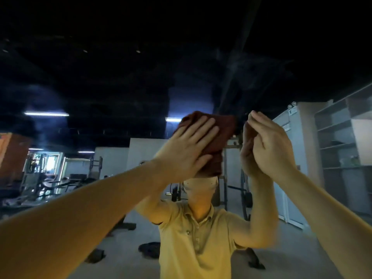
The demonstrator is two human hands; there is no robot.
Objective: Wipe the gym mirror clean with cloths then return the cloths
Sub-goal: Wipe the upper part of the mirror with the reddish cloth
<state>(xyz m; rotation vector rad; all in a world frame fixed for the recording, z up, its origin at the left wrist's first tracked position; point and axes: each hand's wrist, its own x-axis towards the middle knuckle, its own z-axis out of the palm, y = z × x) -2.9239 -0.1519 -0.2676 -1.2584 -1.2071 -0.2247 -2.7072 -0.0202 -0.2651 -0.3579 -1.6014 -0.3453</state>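
Note:
The gym mirror (120,81) fills the view and reflects me in a yellow shirt. My left hand (189,146) is raised at head height, its fingers straight and spread, pressing a folded brown cloth (223,133) flat against the glass. To the right, my right hand (271,146) also lies against the mirror, meeting its own reflection. A thin sliver of a second dark cloth (248,130) shows between that hand and the glass; most of it is hidden.
The mirror reflects a dim gym: weight machines (46,178) at the left, a rack (237,190) behind me, weight plates (150,249) on the floor and open shelving (340,141) at the right.

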